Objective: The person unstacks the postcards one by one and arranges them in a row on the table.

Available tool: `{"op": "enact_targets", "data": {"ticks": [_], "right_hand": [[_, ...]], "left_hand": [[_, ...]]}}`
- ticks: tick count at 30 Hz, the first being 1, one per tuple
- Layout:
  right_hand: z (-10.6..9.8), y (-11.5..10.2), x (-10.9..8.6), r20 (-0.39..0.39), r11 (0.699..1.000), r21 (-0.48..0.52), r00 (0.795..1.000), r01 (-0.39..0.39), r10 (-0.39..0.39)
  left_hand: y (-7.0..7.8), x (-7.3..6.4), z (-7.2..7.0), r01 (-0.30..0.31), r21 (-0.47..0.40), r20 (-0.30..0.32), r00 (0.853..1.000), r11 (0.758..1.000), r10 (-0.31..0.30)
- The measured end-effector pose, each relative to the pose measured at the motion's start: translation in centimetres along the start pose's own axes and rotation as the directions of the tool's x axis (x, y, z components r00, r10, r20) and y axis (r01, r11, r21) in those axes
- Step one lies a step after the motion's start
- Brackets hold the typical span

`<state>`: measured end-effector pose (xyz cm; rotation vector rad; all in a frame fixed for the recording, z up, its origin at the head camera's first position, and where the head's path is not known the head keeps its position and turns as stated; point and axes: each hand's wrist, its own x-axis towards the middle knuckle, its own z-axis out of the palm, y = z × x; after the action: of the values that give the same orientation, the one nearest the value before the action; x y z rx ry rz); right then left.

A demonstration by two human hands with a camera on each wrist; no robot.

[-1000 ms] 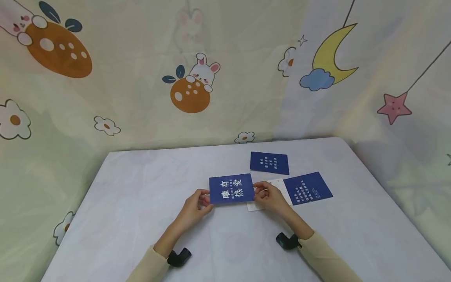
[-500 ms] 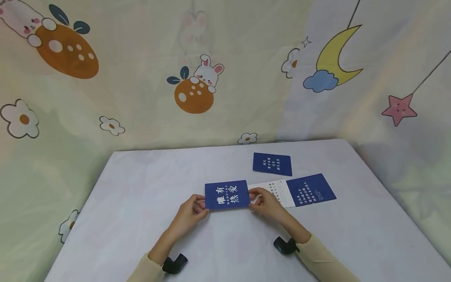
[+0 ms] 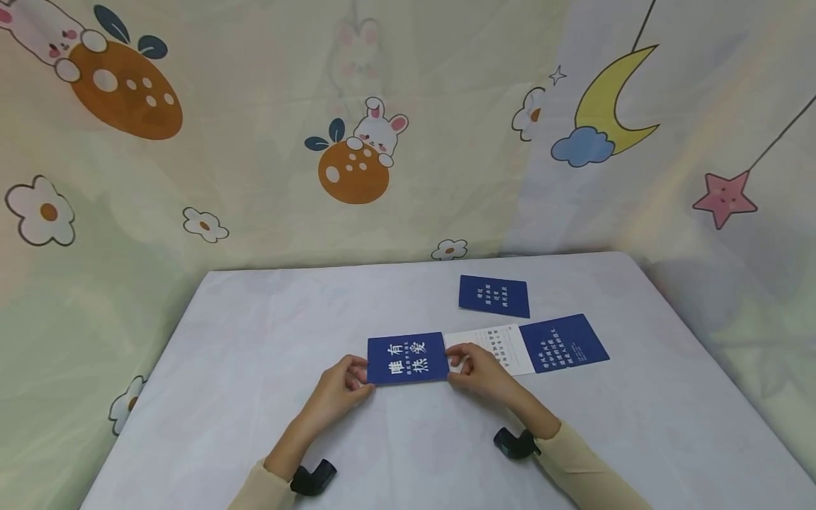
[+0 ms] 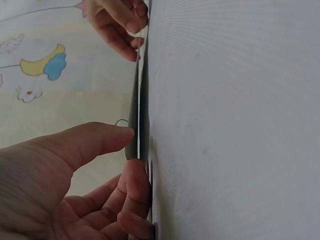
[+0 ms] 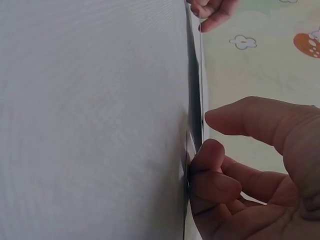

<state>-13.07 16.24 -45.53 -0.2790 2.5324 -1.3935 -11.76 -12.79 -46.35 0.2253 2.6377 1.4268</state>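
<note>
A blue card (image 3: 408, 358) with large white characters lies level, close over the white table, between both hands. My left hand (image 3: 336, 388) pinches its left end; in the left wrist view the thumb (image 4: 107, 137) is on one face and curled fingers are at the other. At the right end, my right hand (image 3: 483, 372) holds the card's edge between thumb and fingers. In the right wrist view the card (image 5: 201, 75) shows edge-on as a thin strip with a narrow gap to the tabletop. A white printed card (image 3: 506, 343) is partly hidden behind my right hand.
Another blue card (image 3: 564, 343) adjoins the white one's right side. Farther back lies a smaller-looking blue card (image 3: 494, 295). The white-covered table (image 3: 255, 319) ends at a cartoon-printed cloth (image 3: 268, 142). Black wrist cameras sit at both sleeves.
Both hands have brought the held blue card leftward, nearer the body and lower towards the table. More of the white printed card now shows. The other cards keep their places on the table.
</note>
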Motion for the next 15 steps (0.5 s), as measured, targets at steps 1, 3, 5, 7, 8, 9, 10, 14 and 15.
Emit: {"op": "enact_targets", "data": {"ticks": [1, 3, 5, 7, 8, 9, 10, 14, 15], "right_hand": [[0.01, 0.01, 0.0, 0.001, 1.0, -0.004, 1.0, 0.003, -0.003], [0.03, 0.0, 0.01, 0.0, 1.0, -0.01, 1.0, 0.005, -0.005], [0.05, 0.01, -0.01, -0.001, 1.0, -0.013, 1.0, 0.005, -0.005], [0.04, 0.05, -0.03, -0.001, 1.0, -0.011, 1.0, 0.001, -0.001], [0.03, 0.08, -0.07, 0.0, 1.0, -0.009, 1.0, 0.001, -0.001], [0.02, 0.11, -0.12, 0.002, 1.0, -0.008, 1.0, 0.002, -0.002], [0.02, 0.16, -0.13, 0.002, 1.0, -0.007, 1.0, 0.003, -0.003], [-0.07, 0.34, -0.13, 0.005, 1.0, -0.008, 1.0, 0.019, -0.019], [-0.1, 0.38, -0.09, 0.006, 1.0, -0.009, 1.0, 0.021, -0.021]], "left_hand": [[-0.02, -0.02, -0.03, 0.001, 0.0, 0.001, 1.0, 1.0, -0.001], [-0.05, -0.05, -0.06, 0.001, -0.001, 0.006, 1.0, 1.0, -0.001], [-0.07, -0.09, -0.1, -0.004, -0.005, 0.013, 1.0, 1.0, 0.004], [-0.1, -0.1, -0.12, -0.003, -0.01, 0.019, 1.0, 1.0, 0.004], [-0.12, -0.11, -0.12, -0.005, -0.011, 0.022, 1.0, 1.0, 0.005], [-0.15, -0.1, -0.12, -0.005, -0.01, 0.024, 1.0, 1.0, 0.005], [-0.19, -0.1, -0.11, -0.007, -0.008, 0.026, 1.0, 1.0, 0.007], [-0.34, -0.07, -0.1, -0.007, -0.004, 0.029, 1.0, 1.0, 0.007], [-0.37, -0.05, -0.11, -0.006, -0.005, 0.029, 1.0, 1.0, 0.006]]}}
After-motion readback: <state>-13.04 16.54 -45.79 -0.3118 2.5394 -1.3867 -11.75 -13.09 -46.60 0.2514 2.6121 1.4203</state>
